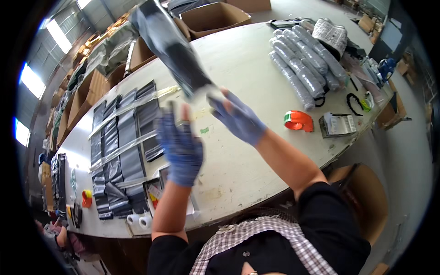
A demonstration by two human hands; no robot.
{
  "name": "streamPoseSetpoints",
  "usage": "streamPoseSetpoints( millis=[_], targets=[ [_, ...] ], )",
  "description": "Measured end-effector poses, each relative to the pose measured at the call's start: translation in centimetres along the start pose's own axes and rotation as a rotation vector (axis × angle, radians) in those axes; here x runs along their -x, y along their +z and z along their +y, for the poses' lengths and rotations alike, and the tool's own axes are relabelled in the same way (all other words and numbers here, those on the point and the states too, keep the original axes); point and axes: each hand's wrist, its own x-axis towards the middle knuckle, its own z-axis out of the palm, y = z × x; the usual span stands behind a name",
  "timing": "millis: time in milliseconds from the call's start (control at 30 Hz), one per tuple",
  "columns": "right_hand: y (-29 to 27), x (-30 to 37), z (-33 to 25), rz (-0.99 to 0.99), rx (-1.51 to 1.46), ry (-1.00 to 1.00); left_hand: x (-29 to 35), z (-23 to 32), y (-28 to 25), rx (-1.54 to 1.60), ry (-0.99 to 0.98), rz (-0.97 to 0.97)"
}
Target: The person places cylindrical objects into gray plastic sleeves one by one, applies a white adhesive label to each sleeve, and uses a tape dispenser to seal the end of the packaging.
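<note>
A long dark package in glossy plastic is up in the air beyond my hands, smeared by motion. Its lower end is close to the fingertips of my right hand, and I see no grip on it. That hand wears a blue-grey glove with some bare fingertips, its fingers stretched out. My left hand, gloved the same way, is blurred with fingers spread and nothing in it. To its left, flat black plastic packages lie side by side on the table, crossed by pale strips.
On the white table lie a bundle of clear-wrapped grey rolls, an orange tape dispenser, a small dark box and two white rolls. Open cardboard boxes line the far edge. Another person is at lower left.
</note>
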Motion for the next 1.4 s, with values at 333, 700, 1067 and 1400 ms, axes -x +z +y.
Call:
streamPoseSetpoints(
  millis=[333, 700, 1067, 1400],
  targets=[
    [-17.6, 8.6, -3.6, 0.572, 1.776, 0.278, 10.5, -9.2, 0.8, 0.232, -0.185, -0.309],
    [-33.2, 14.9, -7.4, 0.792, 2.146, 1.736, 20.5, -16.7, 0.1, 0.065, -0.682, -0.376],
    [-40.0, 20.8, -12.0, 0.807, 0.821, 0.943, 17.8, -29.2, 13.8, 0.005, -0.488, -0.671],
    [-8.2, 16.2, 6.2, 0.367, 1.124, 1.195, 17.9, -33.1, 19.6, -0.251, -0.275, -0.759]
  ],
)
